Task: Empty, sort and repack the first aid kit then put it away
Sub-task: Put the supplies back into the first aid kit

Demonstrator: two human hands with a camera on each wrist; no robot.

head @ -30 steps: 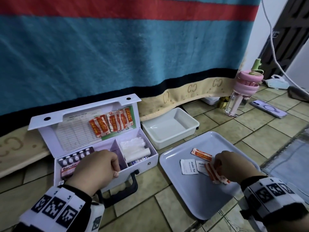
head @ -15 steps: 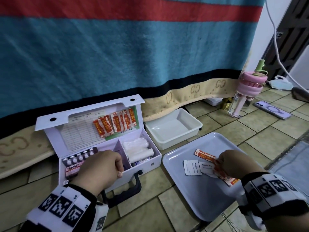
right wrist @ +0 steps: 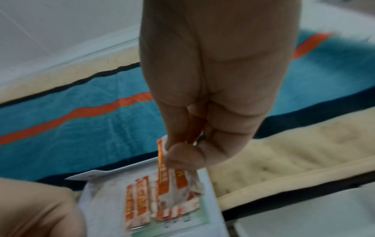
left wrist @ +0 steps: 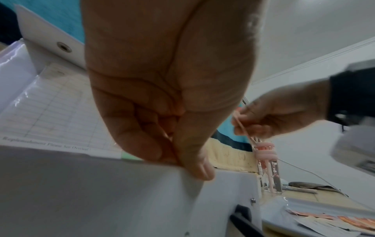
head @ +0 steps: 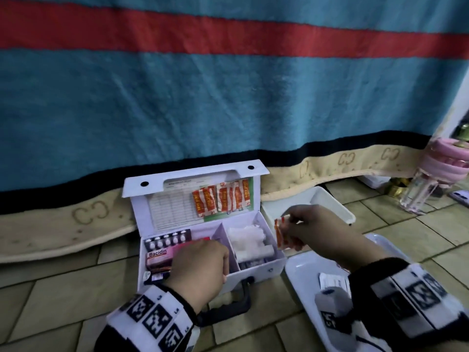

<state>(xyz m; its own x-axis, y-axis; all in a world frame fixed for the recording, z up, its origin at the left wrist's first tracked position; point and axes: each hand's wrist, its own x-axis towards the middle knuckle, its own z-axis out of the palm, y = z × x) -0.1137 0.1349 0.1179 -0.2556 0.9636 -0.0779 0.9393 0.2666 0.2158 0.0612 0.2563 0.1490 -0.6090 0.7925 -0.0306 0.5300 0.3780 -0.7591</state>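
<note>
The white first aid kit lies open on the tiled floor, its lid upright against the blanket. Orange sachets are tucked in the lid. A Bacidin box and blister strip fill the left compartment, white gauze the right one. My left hand grips the kit's front wall, thumb outside and fingers inside. My right hand pinches a few orange sachets in the air by the kit's right end; they hang in front of the lid. Alcohol pads lie on the grey tray.
An empty white tub stands behind my right hand. A pink-capped bottle and a phone are at the far right. A striped blanket hangs right behind the kit. The kit's black handle points toward me.
My right hand has lifted the orange sachets off the tray and carried them left and up toward the kit. My left hand has stayed on the kit's front wall.
</note>
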